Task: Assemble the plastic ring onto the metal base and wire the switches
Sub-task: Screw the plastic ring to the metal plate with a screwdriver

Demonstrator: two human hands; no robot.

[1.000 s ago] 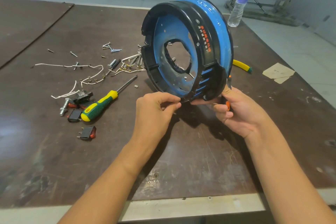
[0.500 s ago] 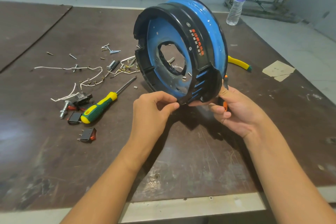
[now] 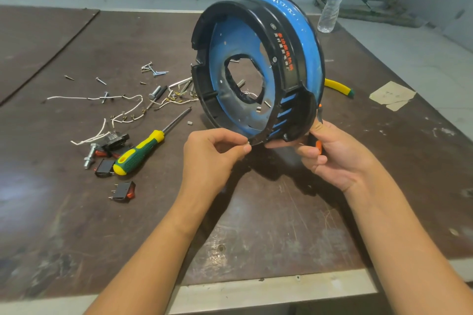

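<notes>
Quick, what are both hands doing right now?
Left hand: pinching the bottom edge of the black plastic ring.
Right hand: holding the ring's lower part, plus an orange-handled tool.

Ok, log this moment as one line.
plastic ring: on metal base, held on edge | left hand: pinches ring's lower rim | right hand: grips vented section | switches: loose on table

The dark worn table [image 3: 256, 225] bears a screwdriver [image 3: 143, 151], switches [image 3: 124, 190], white wires [image 3: 128, 112] and loose screws [image 3: 153, 70].
</notes>
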